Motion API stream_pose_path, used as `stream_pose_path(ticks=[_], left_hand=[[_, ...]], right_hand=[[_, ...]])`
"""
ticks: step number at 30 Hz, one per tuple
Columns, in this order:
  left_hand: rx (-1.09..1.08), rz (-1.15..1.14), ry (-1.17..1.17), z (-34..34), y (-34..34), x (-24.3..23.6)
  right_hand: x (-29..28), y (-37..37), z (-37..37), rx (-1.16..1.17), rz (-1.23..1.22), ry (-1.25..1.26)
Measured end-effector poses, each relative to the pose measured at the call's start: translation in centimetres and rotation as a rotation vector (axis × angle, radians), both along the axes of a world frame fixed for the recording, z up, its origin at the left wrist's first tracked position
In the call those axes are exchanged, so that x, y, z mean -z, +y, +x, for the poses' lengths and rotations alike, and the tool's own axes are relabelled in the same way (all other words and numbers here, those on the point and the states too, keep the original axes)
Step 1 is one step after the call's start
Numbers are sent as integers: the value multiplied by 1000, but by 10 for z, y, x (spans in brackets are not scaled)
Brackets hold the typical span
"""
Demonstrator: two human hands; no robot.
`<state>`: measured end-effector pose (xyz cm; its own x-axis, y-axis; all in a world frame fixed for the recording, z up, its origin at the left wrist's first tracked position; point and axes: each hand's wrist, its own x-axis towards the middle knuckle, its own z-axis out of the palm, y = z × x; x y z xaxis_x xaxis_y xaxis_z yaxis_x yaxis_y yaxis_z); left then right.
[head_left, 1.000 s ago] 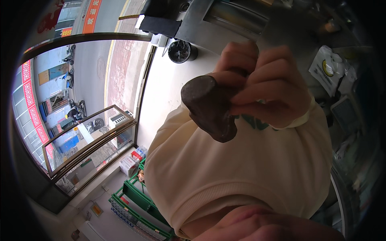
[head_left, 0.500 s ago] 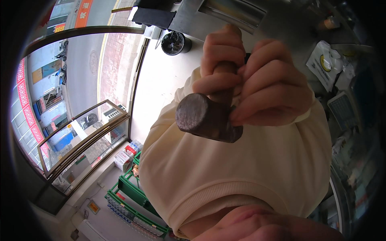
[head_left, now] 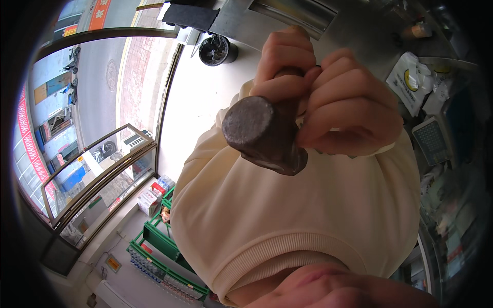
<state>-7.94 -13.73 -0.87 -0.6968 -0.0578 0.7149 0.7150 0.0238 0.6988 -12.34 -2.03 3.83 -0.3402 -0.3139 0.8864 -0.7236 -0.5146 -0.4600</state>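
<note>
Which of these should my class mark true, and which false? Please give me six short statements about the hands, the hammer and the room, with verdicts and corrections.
1. The left hand is closed around the hammer. True.
2. The hammer is lying on the floor. False: it is held up in the left hand.
3. A black bin appears to the left of the hands in the picture. True.
4. The person's top is dark blue. False: the top is cream.
5. A white bag with a round yellow mark appears to the right of the hands. True.
6. The green rack is at the upper right. False: the rack is at the lower left.
</note>
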Motion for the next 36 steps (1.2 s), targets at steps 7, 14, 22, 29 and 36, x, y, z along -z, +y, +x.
stream_pose_path(ticks=[7,14,22,29,36], left_hand=[[-14,-2,3,-2,1,-3],[-26,-10,5,-6,2,-4],[-29,-15,2,-9,2,-5],[-32,-20,0,-13,2,-3],[-50,-20,-17,-12,2,-8]], right_hand=[[-1,1,-4,-6,6,13],[2,3,-7,10,24,18],[7,9,2,16,103,-41],[1,7,-10,-60,94,-66],[-2,7,-8,-24,118,-102]])
